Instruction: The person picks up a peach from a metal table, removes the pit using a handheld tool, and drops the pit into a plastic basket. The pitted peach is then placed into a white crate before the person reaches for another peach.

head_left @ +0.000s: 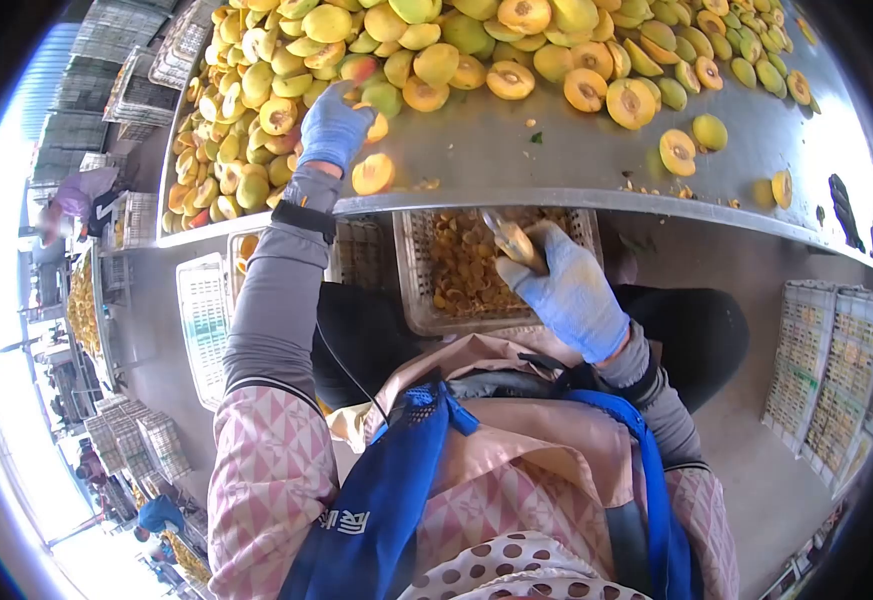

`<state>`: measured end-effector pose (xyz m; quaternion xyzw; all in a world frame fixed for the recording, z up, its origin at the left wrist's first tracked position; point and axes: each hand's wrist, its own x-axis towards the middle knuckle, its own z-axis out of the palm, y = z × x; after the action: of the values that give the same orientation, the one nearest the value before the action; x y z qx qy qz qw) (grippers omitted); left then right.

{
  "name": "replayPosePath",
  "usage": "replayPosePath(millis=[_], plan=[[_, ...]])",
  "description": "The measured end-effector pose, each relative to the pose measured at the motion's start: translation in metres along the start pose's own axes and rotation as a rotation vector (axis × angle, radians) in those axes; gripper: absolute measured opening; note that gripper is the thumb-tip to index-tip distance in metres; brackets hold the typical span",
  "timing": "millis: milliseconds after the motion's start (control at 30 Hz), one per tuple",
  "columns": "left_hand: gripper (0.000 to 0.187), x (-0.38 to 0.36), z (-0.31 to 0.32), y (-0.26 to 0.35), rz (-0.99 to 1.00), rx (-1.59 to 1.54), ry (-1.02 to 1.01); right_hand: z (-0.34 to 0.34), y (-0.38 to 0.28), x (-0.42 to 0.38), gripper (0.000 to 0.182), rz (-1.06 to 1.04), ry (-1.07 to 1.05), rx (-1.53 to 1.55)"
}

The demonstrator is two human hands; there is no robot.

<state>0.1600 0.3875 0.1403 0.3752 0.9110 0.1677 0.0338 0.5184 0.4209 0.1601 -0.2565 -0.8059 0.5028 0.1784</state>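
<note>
My left hand (336,128), in a blue glove, reaches over the metal table at the edge of a heap of yellow-green peach halves (278,115). Its fingers point into the fruit and touch it; I see nothing clearly gripped. Close by its wrist, one half (373,174) lies cut side up. My right hand (571,290), also gloved, is wrapped round the wooden handle of a small metal-tipped pitting tool (516,243). That tool is held over a plastic crate (408,285) of brownish pits and scraps, between my knees and below the table edge.
The raised metal table edge (556,199) runs between me and the fruit. A white crate (203,325) stands at my left, and stacked crates (824,375) stand at my right. Farther left are more crates (141,218) and other people (81,195).
</note>
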Motion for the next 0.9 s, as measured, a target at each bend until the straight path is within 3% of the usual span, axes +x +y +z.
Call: replayPosePath(millis=[33, 100, 167, 300, 333, 367, 433, 500, 533, 633, 667, 767, 900], plan=[[0.053, -0.007, 0.000, 0.010, -0.023, -0.069, -0.060, 0.001, -0.002, 0.002, 0.037, -0.018, 0.012, 0.094], [0.059, -0.011, 0.018, 0.008, 0.068, 0.190, -0.059, 0.007, -0.001, 0.007, 0.037, -0.280, 0.073, -0.038], [0.060, -0.030, 0.025, 0.021, 0.100, 0.388, -0.017, 0.019, -0.012, 0.013, 0.034, -0.146, 0.105, 0.109], [0.057, -0.015, 0.048, -0.043, 0.184, 0.035, 0.102, 0.025, -0.028, 0.025, 0.031, 0.269, -0.171, 0.516], [0.053, -0.031, 0.017, -0.010, 0.095, 0.055, 0.069, 0.031, -0.027, 0.028, 0.030, 0.191, -0.126, 0.538], [0.041, -0.027, 0.023, -0.023, 0.263, -0.165, 0.202, 0.040, -0.021, 0.030, 0.029, 0.114, -0.077, 0.556], [0.033, -0.067, -0.010, 0.042, -0.168, -1.089, 0.009, 0.062, -0.007, 0.038, 0.029, 0.094, -0.064, 0.691], [0.029, -0.084, -0.008, 0.055, 0.007, -1.464, -0.156, 0.086, 0.002, 0.047, 0.030, 0.189, -0.147, 0.946], [0.028, -0.089, -0.008, 0.058, 0.101, -1.642, -0.234, 0.088, -0.005, 0.042, 0.032, 0.135, -0.169, 0.955], [0.028, -0.097, -0.006, 0.070, -0.141, -1.877, -0.306, 0.087, -0.021, 0.028, 0.037, 0.046, -0.185, 0.927], [0.025, -0.103, -0.007, 0.073, -0.013, -2.047, -0.422, 0.088, -0.022, 0.025, 0.037, 0.075, -0.162, 0.890], [0.024, -0.113, -0.017, 0.106, -0.140, -1.649, 0.131, 0.086, -0.036, 0.013, 0.037, 0.126, -0.108, 0.743], [0.037, -0.100, -0.011, 0.083, 0.307, -0.693, 0.546, 0.078, -0.043, -0.002, 0.036, 0.068, -0.048, 0.572]])
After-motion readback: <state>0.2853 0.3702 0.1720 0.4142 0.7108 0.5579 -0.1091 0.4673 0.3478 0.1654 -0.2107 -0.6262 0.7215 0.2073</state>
